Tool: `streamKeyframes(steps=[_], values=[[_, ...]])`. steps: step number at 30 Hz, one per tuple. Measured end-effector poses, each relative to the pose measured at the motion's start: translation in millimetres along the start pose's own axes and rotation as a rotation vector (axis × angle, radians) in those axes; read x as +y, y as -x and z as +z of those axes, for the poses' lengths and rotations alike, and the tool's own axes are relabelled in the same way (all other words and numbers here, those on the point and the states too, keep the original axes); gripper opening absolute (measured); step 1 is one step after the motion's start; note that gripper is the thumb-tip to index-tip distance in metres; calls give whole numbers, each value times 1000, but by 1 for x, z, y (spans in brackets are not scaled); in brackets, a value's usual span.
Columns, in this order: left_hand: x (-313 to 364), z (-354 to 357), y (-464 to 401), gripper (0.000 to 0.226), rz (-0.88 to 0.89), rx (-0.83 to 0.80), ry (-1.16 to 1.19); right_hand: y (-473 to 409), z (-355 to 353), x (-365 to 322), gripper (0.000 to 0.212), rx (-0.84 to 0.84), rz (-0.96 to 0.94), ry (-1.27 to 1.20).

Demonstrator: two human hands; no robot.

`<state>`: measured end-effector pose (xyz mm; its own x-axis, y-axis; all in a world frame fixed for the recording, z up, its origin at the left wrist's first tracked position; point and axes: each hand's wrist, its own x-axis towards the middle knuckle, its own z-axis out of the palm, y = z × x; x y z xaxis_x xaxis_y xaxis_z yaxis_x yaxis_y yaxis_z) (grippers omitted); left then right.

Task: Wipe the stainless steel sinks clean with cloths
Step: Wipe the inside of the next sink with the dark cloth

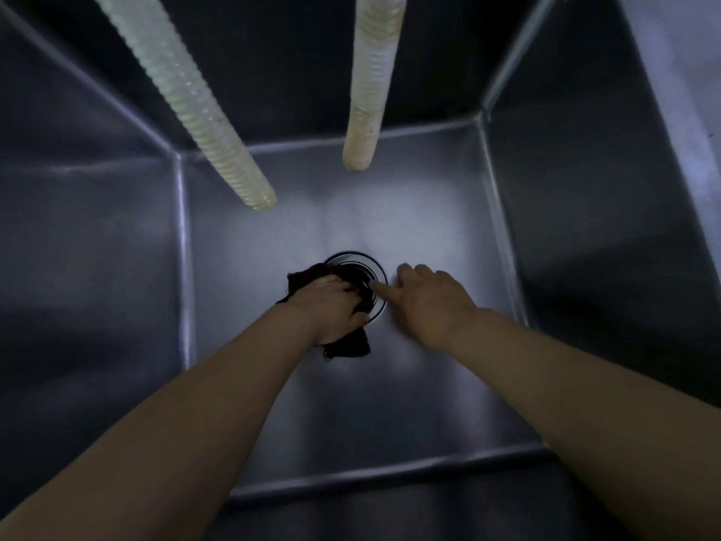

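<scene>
Deep in the sink [390,404], my left hand [331,306] clutches the cloth [351,341] at the drain [374,267] (right hand [425,298] loose, finger out), walls seemingly left.

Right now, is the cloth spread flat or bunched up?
Bunched: the dark cloth is crumpled in the left hand at the drain.

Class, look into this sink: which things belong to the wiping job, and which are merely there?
In use: dark cloth, gripped by left hand; right hand, finger towards drain ring; steel sink.

Merely there: two pale corrugated hoses hanging above.
</scene>
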<state>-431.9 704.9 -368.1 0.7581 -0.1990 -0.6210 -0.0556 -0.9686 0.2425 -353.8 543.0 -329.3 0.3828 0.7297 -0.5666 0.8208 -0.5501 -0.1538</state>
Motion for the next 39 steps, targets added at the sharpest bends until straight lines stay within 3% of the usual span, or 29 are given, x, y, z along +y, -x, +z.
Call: streamKeyframes(steps=[5, 10, 14, 18, 23, 25, 28, 33, 36, 39], values=[[9, -1, 6, 49, -57, 10, -170, -23, 11, -6, 48, 48, 4, 164], [29, -3, 4, 68, -135, -148, -483, -22, 24, -1, 47, 115, -15, 134], [27, 1, 0, 85, -197, -68, -342, -22, 27, 2, 48, 129, -34, 99], [12, 11, -1, 77, -159, 77, -50, -22, 32, 7, 48, 150, -51, 68], [9, 14, -1, 64, -99, 108, 31, -25, 39, 8, 46, 172, -50, 76], [6, 8, 2, 57, -73, 81, 16, -25, 40, 8, 45, 174, -44, 83], [4, -5, 8, 54, -22, 1, -229, -24, 39, 7, 43, 173, -41, 93], [26, -14, -1, 78, -66, -199, -532, -22, 36, 7, 41, 185, -40, 87], [28, -9, -5, 87, -108, -166, -531, -22, 37, 7, 43, 183, -42, 84], [26, 2, -6, 88, -177, -33, -308, -24, 38, 7, 46, 169, -45, 89]])
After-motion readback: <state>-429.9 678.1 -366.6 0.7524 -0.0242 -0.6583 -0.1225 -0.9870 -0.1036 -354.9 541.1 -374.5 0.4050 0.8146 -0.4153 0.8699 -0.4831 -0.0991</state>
